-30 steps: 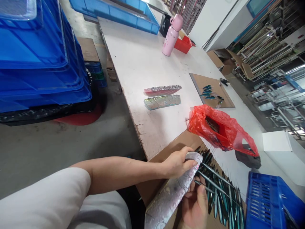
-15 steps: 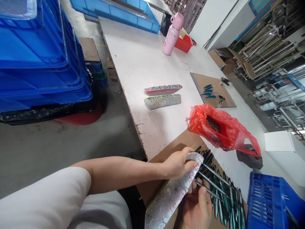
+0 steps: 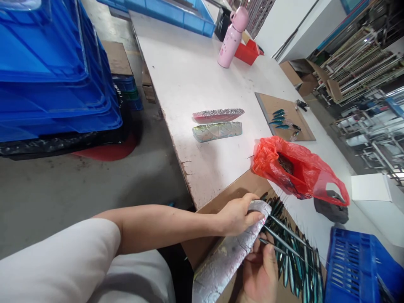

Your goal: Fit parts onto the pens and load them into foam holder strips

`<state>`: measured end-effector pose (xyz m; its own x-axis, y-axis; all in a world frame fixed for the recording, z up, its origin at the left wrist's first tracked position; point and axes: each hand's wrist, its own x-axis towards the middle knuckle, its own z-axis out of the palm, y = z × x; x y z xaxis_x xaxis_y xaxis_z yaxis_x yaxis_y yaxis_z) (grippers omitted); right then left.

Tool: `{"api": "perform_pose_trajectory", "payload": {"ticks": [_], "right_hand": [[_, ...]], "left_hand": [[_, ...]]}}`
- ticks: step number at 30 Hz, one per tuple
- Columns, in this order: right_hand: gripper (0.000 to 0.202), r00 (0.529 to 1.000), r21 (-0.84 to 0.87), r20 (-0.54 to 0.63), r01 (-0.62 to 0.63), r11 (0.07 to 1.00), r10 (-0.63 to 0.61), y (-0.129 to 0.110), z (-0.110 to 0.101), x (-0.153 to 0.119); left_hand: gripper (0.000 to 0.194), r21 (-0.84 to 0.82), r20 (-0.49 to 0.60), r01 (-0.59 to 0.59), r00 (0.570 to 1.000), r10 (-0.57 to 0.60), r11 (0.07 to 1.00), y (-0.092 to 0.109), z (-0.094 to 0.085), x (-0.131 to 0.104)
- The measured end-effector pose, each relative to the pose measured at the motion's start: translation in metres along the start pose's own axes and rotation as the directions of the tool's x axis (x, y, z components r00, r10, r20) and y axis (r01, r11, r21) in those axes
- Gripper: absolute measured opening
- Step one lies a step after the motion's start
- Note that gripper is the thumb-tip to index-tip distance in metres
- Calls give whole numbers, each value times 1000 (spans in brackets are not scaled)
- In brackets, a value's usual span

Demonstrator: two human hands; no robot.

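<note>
My left hand point(image 3: 236, 216) grips the upper end of a long silvery block point(image 3: 229, 252) with a cracked surface. Several dark slender pieces point(image 3: 285, 235) stick out of the block's right edge. Below them, my right hand point(image 3: 260, 269) pinches one dark slender piece point(image 3: 273, 245) near its end at that edge. Many blue-green slender pieces point(image 3: 296, 269) lie in rows on brown cardboard point(image 3: 230, 191) beneath and to the right of the hands.
A red plastic bag point(image 3: 296, 166) and a blue basket point(image 3: 347, 261) are to the right. Two foam-like strips point(image 3: 217, 131), a pink bottle point(image 3: 232, 42) and a board point(image 3: 274, 103) with small blue pieces lie farther up the white table point(image 3: 176, 75). Blue crates point(image 3: 57, 97) are stacked left.
The view has shifted slightly. My right hand has moved a little down and left, still at the block's edge. My left hand keeps its grip on the block.
</note>
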<state>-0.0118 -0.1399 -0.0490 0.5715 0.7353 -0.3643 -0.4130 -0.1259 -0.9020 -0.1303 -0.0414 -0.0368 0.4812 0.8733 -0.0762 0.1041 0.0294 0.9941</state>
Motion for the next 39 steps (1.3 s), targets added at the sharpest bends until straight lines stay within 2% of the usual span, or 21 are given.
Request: {"api": "perform_pose_trajectory", "payload": {"ticks": [10,16,24,29,39], "right_hand": [[17,997,-88,56,64,994,-59,3,-4,3],[21,1000,-46,2,15,999,-15,1,-5,2],[22,989,-19,-115,95,995,-97,6,7,-8],[30,982,-59,-116,142,988,-148,8,10,-10],[26,978,-39,-103,179,983,-182,5,14,-8]], "left_hand": [[42,6,10,-6,1000,6,1000,0,-1,1],[42,11,6,3,1000,-3,1000,1,-1,1],[43,-5,-15,-4,1000,4,1000,-2,3,1],[41,-9,-40,-27,999,26,1000,-2,3,1],[41,-22,-64,-44,997,42,999,-4,4,0]]}}
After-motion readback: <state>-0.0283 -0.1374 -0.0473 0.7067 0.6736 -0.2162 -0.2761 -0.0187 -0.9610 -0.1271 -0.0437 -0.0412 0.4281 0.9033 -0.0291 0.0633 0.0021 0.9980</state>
